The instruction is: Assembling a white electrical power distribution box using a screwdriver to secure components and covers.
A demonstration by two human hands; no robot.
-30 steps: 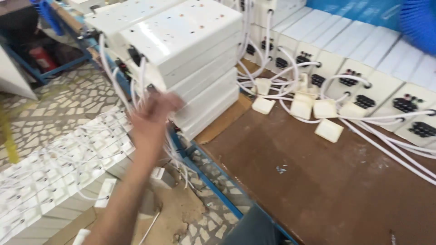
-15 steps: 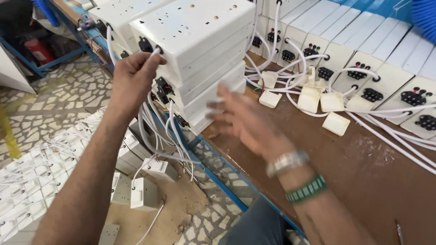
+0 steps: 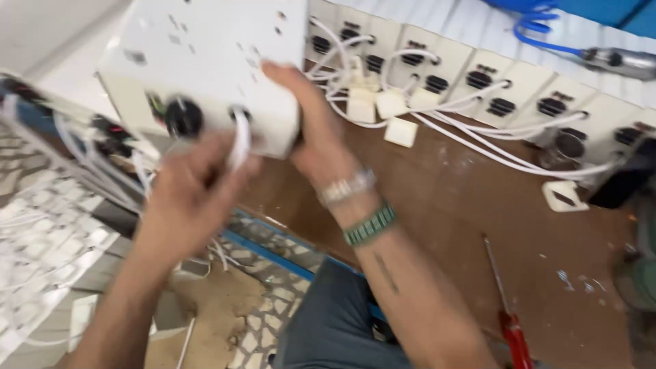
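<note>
A white extension box with sockets on top and a black knob on its end is lifted in front of me. My right hand grips its right end, thumb on top. My left hand is under its near end, fingers pinching the white cord that comes out of the box. A silver watch and a green bead band sit on my right wrist.
A row of white extension boxes with white cables and plugs lines the back of the brown table. A red-handled screwdriver lies near the front. More boxes and cords lie on the floor at left. A blue coiled hose is at the top right.
One white box has come off the stack and is now held up near me. My right hand moved onto its end and my left hand took the cord.
</note>
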